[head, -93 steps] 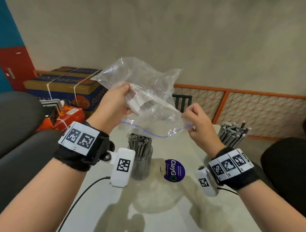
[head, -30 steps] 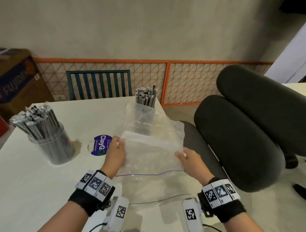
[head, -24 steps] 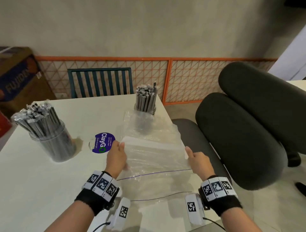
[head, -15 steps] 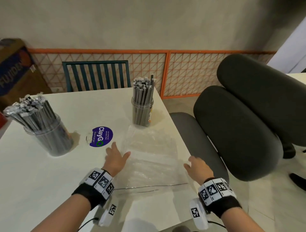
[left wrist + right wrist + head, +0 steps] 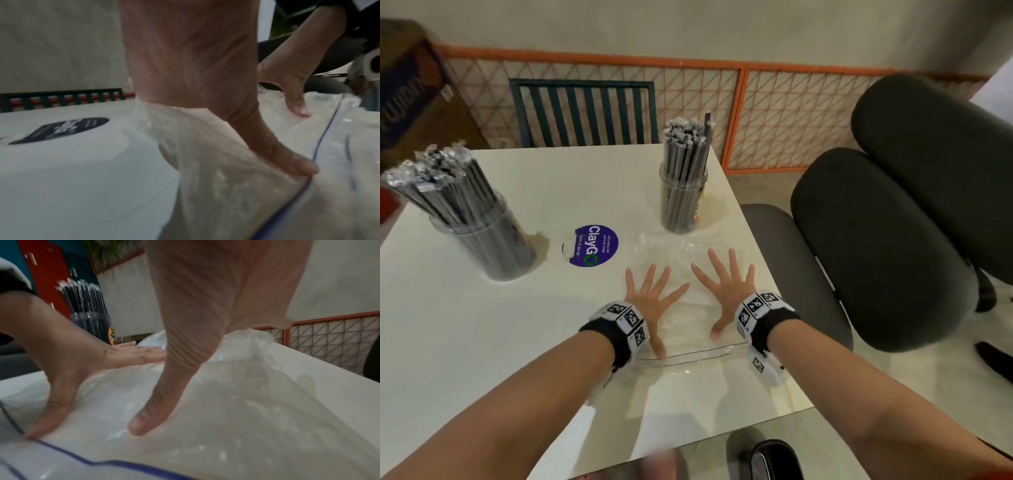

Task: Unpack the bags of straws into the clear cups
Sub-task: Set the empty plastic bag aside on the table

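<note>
Two clear cups on the counter (image 5: 482, 342), both packed with dark wrapped straws: left cup (image 5: 486, 240) has its bunch (image 5: 438, 185) fanning out toward the left, right cup (image 5: 683, 200) near the far right corner holds its bunch (image 5: 686, 144) pretty much upright. Just in front of the right cup the clear zip bag (image 5: 688, 339) lies flat, looks empty, zip line toward the person. Left hand (image 5: 650, 301) and right hand (image 5: 726, 289) both press down on it, fingers spread straight, gripping nothing. Both wrist views are blurry, and the far end of the bag is hard to make out against the pale counter. Purple ClayGo sticker (image 5: 592, 245) sits between the cups.
</note>
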`<state>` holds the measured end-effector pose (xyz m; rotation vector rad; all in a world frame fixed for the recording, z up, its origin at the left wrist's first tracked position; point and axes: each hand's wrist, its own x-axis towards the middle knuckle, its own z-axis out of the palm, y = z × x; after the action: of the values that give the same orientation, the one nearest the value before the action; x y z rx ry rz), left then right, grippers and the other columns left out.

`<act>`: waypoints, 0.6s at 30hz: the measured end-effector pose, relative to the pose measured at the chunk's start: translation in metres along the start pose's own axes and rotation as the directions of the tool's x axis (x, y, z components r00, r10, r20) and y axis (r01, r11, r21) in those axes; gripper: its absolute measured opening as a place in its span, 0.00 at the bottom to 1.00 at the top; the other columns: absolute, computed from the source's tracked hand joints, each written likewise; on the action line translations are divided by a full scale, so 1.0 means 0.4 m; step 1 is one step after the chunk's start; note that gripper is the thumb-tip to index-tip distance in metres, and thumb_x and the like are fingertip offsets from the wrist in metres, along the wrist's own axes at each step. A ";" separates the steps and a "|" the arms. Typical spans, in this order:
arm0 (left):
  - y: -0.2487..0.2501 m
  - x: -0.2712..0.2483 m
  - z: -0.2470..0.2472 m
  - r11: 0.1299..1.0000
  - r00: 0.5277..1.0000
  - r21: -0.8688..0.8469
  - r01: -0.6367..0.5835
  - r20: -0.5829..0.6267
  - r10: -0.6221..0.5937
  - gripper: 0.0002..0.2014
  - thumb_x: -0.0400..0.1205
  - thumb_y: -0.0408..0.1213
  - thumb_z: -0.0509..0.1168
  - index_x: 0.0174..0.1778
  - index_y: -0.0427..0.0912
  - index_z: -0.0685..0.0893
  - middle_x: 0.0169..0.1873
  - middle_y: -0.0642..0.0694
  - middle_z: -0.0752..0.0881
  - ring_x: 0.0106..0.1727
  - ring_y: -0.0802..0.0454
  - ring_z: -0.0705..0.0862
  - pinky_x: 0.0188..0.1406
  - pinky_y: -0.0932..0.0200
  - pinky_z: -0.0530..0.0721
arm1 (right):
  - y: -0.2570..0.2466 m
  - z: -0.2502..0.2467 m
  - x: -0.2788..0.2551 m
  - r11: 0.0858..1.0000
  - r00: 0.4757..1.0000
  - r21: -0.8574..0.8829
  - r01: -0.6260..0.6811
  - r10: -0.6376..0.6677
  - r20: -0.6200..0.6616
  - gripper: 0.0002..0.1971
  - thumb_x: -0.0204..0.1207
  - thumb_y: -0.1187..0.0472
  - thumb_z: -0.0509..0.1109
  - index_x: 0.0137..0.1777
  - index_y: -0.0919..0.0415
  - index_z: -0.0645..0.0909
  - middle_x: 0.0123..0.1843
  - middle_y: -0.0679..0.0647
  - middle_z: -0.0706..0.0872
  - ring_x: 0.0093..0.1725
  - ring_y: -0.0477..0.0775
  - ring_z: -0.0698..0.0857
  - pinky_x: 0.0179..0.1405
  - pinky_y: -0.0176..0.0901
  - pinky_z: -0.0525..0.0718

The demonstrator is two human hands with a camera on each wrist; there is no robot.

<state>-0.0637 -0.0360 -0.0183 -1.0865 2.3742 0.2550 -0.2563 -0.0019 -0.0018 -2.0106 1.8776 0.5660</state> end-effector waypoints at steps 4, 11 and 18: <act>-0.009 0.024 0.036 0.992 0.995 -0.125 0.012 0.096 0.000 0.73 0.49 0.65 0.79 0.76 0.66 0.29 0.79 0.46 0.24 0.78 0.39 0.23 0.66 0.19 0.29 | 0.012 0.050 0.041 0.998 0.985 0.062 0.004 -0.015 0.173 0.71 0.50 0.40 0.84 0.77 0.31 0.27 0.80 0.48 0.19 0.78 0.72 0.23 0.71 0.85 0.42; -0.009 0.022 0.009 0.983 0.986 -0.181 0.012 0.168 0.019 0.64 0.57 0.62 0.78 0.79 0.66 0.38 0.80 0.47 0.28 0.80 0.39 0.27 0.68 0.19 0.34 | 0.017 0.029 0.048 0.996 0.963 0.084 0.010 -0.032 0.268 0.65 0.56 0.41 0.82 0.78 0.30 0.32 0.81 0.47 0.21 0.79 0.71 0.25 0.73 0.82 0.42; -0.094 -0.064 -0.224 0.880 0.979 -0.445 -0.168 -0.177 0.098 0.26 0.81 0.53 0.61 0.75 0.51 0.69 0.75 0.46 0.70 0.77 0.47 0.64 0.76 0.48 0.63 | 0.067 -0.253 0.024 0.864 0.999 0.504 0.009 -0.031 0.034 0.30 0.74 0.48 0.72 0.76 0.51 0.69 0.70 0.55 0.80 0.69 0.55 0.79 0.65 0.44 0.74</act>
<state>-0.0551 -0.0772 0.0728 -1.1777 2.6007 0.8503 -0.2763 -0.0625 0.0819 -1.6522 1.7467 0.0843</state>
